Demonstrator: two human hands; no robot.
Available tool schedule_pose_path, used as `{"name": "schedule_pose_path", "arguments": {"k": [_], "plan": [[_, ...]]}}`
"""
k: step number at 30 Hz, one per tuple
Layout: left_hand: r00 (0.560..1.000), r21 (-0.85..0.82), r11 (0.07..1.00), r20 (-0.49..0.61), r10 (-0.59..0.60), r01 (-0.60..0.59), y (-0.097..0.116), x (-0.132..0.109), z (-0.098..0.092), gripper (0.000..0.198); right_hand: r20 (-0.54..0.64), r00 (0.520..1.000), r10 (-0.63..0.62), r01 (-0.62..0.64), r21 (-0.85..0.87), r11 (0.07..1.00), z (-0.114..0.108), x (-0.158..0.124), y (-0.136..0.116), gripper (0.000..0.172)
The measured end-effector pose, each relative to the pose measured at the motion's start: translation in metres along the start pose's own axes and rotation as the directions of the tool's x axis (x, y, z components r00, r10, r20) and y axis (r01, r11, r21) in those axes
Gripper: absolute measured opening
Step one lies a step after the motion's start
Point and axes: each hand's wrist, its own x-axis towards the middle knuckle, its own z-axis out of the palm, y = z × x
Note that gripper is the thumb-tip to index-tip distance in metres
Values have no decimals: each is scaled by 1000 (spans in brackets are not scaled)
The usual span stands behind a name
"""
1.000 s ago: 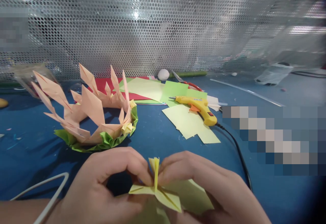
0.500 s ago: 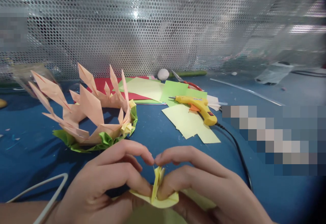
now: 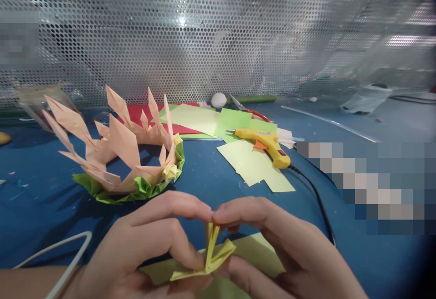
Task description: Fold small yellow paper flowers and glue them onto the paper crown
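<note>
A small piece of folded yellow paper (image 3: 211, 253) is between my hands at the bottom middle, with one flap upright and others spread to both sides. My left hand (image 3: 150, 249) pinches its left part between fingers and thumb. The fingertips of my right hand (image 3: 282, 244) press the top of the upright flap, meeting my left index fingertip there; its thumb is by the right flap. Beneath the hands lies a pale yellow sheet (image 3: 260, 249), partly covered. Beyond my left hand stands a peach paper crown (image 3: 124, 147) with pointed folds and a green paper trim (image 3: 143, 190).
A yellow glue gun (image 3: 264, 140) with a black cord rests on pale yellow paper pieces (image 3: 238, 160). Behind it are red-handled scissors (image 3: 257, 114), a white ball (image 3: 218, 100) and coloured sheets (image 3: 190, 116). A white cable (image 3: 73, 262) loops near my left wrist. Perforated metal (image 3: 190, 40) closes the back.
The right flap of the folded paper has come up and now shows beside the upright one. My right middle finger has left the fold, and both index fingertips have closed over the top.
</note>
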Motion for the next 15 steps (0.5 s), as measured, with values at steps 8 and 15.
{"name": "schedule_pose_path", "arguments": {"k": [8,15], "plan": [[998,-22,999,-55,-25,24,-3,2,5,31,-61,993,104,-98,96,991,5,2,-2,35],[992,-83,988,-16,-129,127,-2,3,4,31,-24,993,118,-116,97,989,6,11,-6,20]]}}
